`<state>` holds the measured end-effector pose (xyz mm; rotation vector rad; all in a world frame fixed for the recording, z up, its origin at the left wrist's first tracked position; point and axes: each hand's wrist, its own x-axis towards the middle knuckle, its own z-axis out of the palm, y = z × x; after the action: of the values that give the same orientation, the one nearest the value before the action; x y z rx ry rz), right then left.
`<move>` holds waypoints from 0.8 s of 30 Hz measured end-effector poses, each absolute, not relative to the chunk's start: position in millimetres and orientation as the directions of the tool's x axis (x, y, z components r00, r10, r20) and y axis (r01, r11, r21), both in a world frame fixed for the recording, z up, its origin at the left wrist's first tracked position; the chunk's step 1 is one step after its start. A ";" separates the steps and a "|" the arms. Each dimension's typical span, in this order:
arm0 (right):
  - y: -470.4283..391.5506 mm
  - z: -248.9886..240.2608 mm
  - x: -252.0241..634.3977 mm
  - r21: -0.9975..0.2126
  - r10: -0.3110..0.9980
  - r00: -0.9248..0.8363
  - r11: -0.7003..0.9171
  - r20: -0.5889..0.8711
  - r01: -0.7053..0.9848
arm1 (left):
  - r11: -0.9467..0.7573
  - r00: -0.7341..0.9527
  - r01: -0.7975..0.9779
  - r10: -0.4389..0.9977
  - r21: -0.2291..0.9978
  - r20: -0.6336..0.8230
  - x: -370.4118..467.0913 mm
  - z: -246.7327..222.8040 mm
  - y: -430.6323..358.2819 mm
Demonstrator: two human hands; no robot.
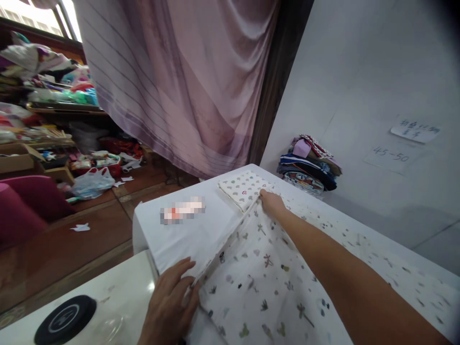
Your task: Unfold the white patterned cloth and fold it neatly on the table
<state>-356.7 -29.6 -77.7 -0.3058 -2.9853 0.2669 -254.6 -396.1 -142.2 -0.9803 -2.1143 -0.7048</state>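
A white cloth printed with small plants and palm trees point(266, 282) lies over the white-covered table point(190, 239). Its long edge runs slantwise between my hands. My right hand point(271, 203), fingers closed, grips the far corner of this cloth. At the near end of the edge, my left hand point(176, 292) pinches the cloth between thumb and fingers. A folded cloth with small printed shapes point(240, 189) rests just beyond my right hand. To its left on the table lies a small blurred-out item point(183, 210).
A black round object point(65, 318) sits on a white surface point(122, 273) at the lower left. Folded clothes point(309, 165) are stacked by the wall. A pink curtain point(187, 72) hangs behind the table. Bags and boxes clutter the floor at left.
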 end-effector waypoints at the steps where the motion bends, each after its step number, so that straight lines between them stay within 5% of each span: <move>1: -29.2 -77.6 -355.7 -0.239 0.231 -0.965 0.951 0.124 0.196 | 0.541 -0.457 0.824 0.457 0.169 0.763 -251.9 -141.9 -394.4; 6: -26.6 -90.0 -334.3 -0.569 0.337 -0.932 0.796 0.133 0.206 | 0.382 -0.363 0.916 0.672 0.117 0.645 -232.7 -144.2 -390.0; 11: -12.7 -112.3 -290.7 -0.813 0.470 -0.882 0.507 -0.018 0.287 | 0.277 -0.329 0.944 0.784 0.178 0.526 -216.2 -145.3 -385.2; 19: 0.3 -107.2 -235.5 -0.812 0.575 -0.799 0.373 -0.178 0.449 | 0.194 -0.316 0.942 0.784 0.273 0.534 -208.2 -127.4 -370.6; 24: -31.3 -104.8 -222.7 -0.780 0.469 -0.817 0.347 -0.337 0.521 | 0.217 -0.326 0.941 0.790 0.260 0.519 -204.7 -126.8 -368.9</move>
<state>-222.7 -31.3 -104.8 -0.9642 -2.6212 1.5518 -204.7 -368.9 -126.8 -1.6299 -2.2192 -0.7845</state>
